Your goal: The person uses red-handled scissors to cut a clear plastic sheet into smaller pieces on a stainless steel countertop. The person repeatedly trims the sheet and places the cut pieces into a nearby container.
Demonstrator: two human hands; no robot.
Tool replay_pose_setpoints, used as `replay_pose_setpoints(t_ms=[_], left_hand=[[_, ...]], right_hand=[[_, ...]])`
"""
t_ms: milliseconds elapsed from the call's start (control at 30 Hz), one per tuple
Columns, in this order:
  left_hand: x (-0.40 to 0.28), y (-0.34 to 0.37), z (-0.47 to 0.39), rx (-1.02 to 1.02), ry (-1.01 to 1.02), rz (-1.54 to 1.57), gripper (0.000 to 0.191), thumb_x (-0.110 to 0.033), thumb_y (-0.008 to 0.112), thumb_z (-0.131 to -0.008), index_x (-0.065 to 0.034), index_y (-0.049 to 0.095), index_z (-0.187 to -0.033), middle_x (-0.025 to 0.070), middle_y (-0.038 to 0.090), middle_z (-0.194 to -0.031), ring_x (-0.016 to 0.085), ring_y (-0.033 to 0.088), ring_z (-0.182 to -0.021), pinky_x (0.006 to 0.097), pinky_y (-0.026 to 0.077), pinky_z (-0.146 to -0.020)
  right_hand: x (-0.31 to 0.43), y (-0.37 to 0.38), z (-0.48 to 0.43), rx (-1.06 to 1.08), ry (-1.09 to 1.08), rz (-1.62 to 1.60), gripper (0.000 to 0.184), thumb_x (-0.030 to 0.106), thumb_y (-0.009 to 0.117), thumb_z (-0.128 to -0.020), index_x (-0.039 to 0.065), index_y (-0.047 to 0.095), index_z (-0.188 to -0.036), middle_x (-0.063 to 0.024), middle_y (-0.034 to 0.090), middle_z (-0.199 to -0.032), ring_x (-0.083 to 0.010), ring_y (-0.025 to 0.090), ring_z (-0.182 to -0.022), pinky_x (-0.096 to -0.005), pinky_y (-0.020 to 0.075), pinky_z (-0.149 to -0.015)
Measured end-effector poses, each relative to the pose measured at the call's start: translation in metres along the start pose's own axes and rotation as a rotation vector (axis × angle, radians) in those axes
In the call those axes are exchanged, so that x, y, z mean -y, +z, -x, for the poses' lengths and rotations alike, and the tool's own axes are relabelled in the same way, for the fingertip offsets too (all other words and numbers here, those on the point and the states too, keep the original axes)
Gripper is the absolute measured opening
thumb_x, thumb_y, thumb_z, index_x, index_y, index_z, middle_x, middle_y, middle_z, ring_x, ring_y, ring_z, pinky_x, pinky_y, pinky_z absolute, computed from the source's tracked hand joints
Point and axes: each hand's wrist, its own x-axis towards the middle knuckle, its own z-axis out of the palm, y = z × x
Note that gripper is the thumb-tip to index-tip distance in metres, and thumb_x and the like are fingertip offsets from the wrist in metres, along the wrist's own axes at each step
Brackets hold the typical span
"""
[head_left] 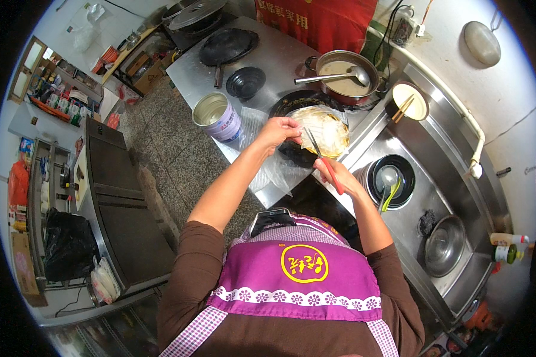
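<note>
My right hand (335,173) holds a pair of scissors (328,169) with red handles, its dark blades pointing up and left. At the blade tips, my left hand (280,133) pinches the left edge of a heap of pale, translucent food strips (324,129). Whether its fingertips hold a strip or the clear plastic around it is too small to tell. The heap lies in a yellow-rimmed dish (341,153), over a large black pan (290,103). Crumpled clear plastic (272,174) spreads over the counter below my left wrist.
A steel counter (192,67) carries an open tin (214,117), a black bowl (245,83) and a pot (348,78) of cloudy liquid with a ladle (335,77). To the right, a steel sink (411,241) holds a metal basin (445,246) and black bowl (399,172).
</note>
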Motion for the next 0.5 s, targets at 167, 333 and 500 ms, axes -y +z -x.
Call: replay_pose_setpoints(t_ms=[167, 333, 500], left_hand=[[-0.003, 0.002, 0.003, 0.034, -0.005, -0.046, 0.016, -0.005, 0.071, -0.084, 0.0007, 0.063, -0.097, 0.0103, 0.07, -0.087, 0.019, 0.07, -0.074, 0.0276, 0.056, -0.072], [-0.007, 0.004, 0.004, 0.02, 0.0, -0.041, 0.017, -0.003, 0.07, -0.085, 0.0043, 0.063, -0.099, 0.0115, 0.07, -0.085, 0.02, 0.07, -0.07, 0.0278, 0.054, -0.068], [-0.01, 0.006, 0.006, 0.036, -0.002, -0.037, 0.017, -0.003, 0.07, -0.085, 0.0059, 0.065, -0.098, 0.0118, 0.07, -0.086, 0.02, 0.069, -0.069, 0.0278, 0.054, -0.068]], right_hand=[[0.005, 0.001, 0.003, -0.076, 0.004, 0.027, 0.066, 0.062, 0.048, -0.093, -0.002, 0.061, -0.099, -0.0121, 0.061, -0.074, -0.019, 0.059, -0.07, -0.0346, 0.0467, -0.065], [0.011, 0.002, 0.006, -0.085, 0.01, 0.005, 0.064, 0.059, 0.05, -0.093, -0.003, 0.063, -0.098, -0.0028, 0.053, -0.069, -0.0126, 0.054, -0.062, -0.0284, 0.0505, -0.057], [0.018, 0.003, 0.013, -0.146, 0.024, -0.04, 0.062, 0.058, 0.053, -0.093, -0.004, 0.064, -0.091, -0.0078, 0.057, -0.064, -0.0171, 0.058, -0.054, -0.0315, 0.0483, -0.05]])
